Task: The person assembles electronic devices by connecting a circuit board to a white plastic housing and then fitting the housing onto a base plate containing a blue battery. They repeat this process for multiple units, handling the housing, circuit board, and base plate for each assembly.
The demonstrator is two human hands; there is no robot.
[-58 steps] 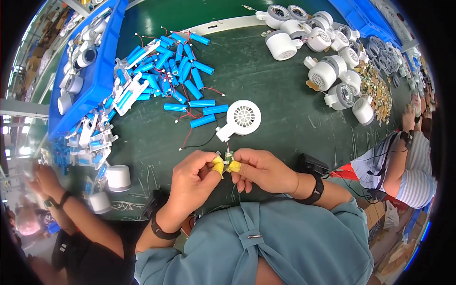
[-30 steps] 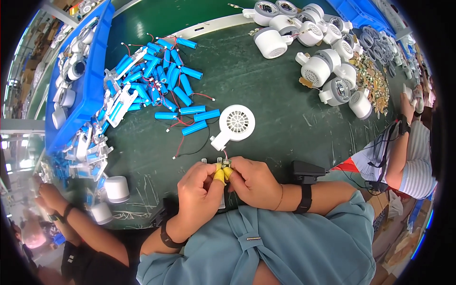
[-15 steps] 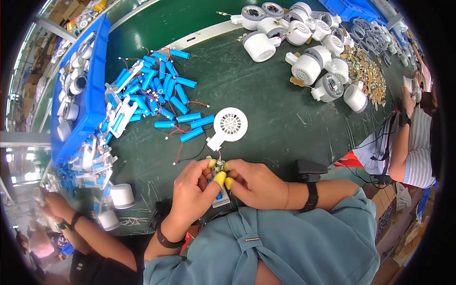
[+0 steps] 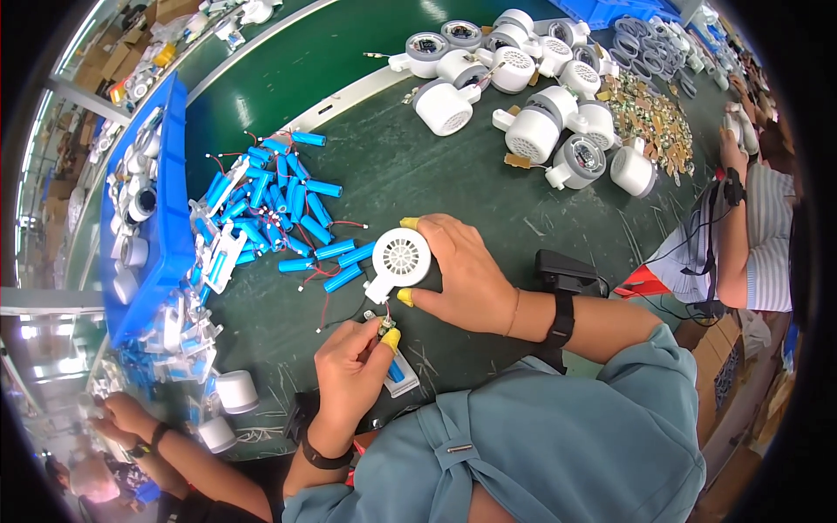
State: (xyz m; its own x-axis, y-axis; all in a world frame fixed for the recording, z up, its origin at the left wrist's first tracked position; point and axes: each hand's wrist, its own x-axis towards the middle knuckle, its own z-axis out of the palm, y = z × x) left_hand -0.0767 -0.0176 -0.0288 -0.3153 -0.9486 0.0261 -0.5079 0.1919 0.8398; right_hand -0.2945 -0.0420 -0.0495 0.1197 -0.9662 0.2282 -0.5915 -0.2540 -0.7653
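My left hand, with yellow finger covers, pinches a small green circuit board with thin wires. Below that hand, a white plastic holder with a blue cylindrical battery lies partly covered by the fingers. A round white fan housing with a slotted grille and short neck lies just beyond; a red wire runs from near its neck toward the board. My right hand is open around the housing's right side, forefinger at its far edge and thumb near its close edge. Whether they press on it, I cannot tell.
Blue batteries with red wires lie piled left of centre. A blue bin of white parts stands at the left. White housings, circuit boards and grey rings fill the far right. Other people's arms show at both sides.
My right hand has left the circuit board and moved forward to the fan housing, its fingers spreading. My left hand keeps the board. The whole view has shifted somewhat.
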